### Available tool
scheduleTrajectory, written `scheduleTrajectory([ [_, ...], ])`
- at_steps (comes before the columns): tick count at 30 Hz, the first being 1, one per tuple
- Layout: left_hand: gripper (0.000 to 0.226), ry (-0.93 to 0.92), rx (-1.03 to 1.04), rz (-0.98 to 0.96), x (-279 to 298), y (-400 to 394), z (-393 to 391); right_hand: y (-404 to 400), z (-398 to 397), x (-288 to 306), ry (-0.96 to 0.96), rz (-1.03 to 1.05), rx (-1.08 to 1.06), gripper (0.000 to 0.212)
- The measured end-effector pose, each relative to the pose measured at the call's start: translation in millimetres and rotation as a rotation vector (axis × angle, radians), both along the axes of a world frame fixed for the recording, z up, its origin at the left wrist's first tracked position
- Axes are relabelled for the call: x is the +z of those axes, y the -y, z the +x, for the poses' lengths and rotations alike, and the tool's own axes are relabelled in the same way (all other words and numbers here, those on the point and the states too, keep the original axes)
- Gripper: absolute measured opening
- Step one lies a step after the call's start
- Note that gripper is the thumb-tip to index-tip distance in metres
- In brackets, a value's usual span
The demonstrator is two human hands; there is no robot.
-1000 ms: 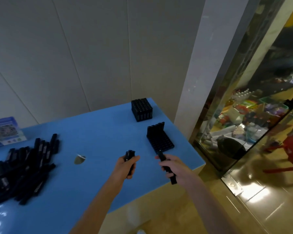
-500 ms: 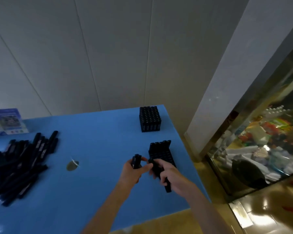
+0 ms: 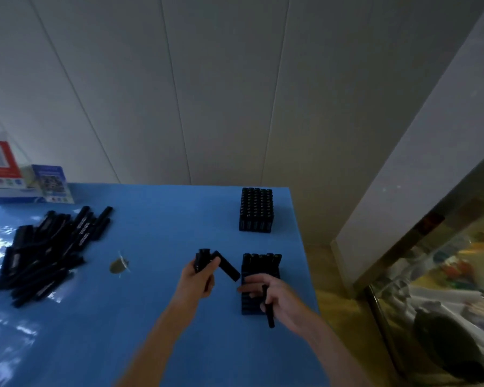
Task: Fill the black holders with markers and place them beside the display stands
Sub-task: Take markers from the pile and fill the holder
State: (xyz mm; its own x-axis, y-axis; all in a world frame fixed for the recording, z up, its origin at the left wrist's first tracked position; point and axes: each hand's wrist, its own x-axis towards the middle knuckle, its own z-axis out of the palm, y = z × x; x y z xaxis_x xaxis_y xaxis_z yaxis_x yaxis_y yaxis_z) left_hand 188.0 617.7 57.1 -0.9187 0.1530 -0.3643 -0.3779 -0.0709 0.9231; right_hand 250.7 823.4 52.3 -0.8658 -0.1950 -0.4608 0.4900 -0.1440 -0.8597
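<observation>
Both hands have closed in on the half-filled black slotted marker holder (image 3: pixel 260 277) lying near the blue desk's (image 3: pixel 140 317) right edge. The left hand (image 3: pixel 197 280) now fans its bundle of black markers (image 3: pixel 207 261), while the right hand (image 3: pixel 274 297), its grip around one black marker (image 3: pixel 267 308), has settled on the holder, likely to slot it in.

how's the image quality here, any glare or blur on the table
Head view: dim overall, so the loose markers merge into one dark mass; white glare patches on the blue table at left; wide-angle bending of the wall seams; left hand and right hand slightly soft.
</observation>
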Motion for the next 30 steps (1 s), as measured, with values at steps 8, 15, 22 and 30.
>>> scheduleTrajectory([
  [8, 0.015, 0.018, 0.215, 0.019, -8, 20, -12, -20, -2, -8, -0.105, 0.194, 0.044, 0.033],
  [15, 0.017, 0.03, 0.255, 0.045, -11, 34, -12, -14, -11, -17, -0.282, 0.403, -0.046, 0.018],
  [22, 0.016, 0.04, 0.255, 0.046, -14, 45, -13, -2, -30, -15, -0.429, 0.57, -0.094, 0.016],
  [30, 0.018, 0.047, 0.232, 0.027, -16, 51, -24, -8, -48, -28, -0.591, 0.981, -0.099, 0.02],
])
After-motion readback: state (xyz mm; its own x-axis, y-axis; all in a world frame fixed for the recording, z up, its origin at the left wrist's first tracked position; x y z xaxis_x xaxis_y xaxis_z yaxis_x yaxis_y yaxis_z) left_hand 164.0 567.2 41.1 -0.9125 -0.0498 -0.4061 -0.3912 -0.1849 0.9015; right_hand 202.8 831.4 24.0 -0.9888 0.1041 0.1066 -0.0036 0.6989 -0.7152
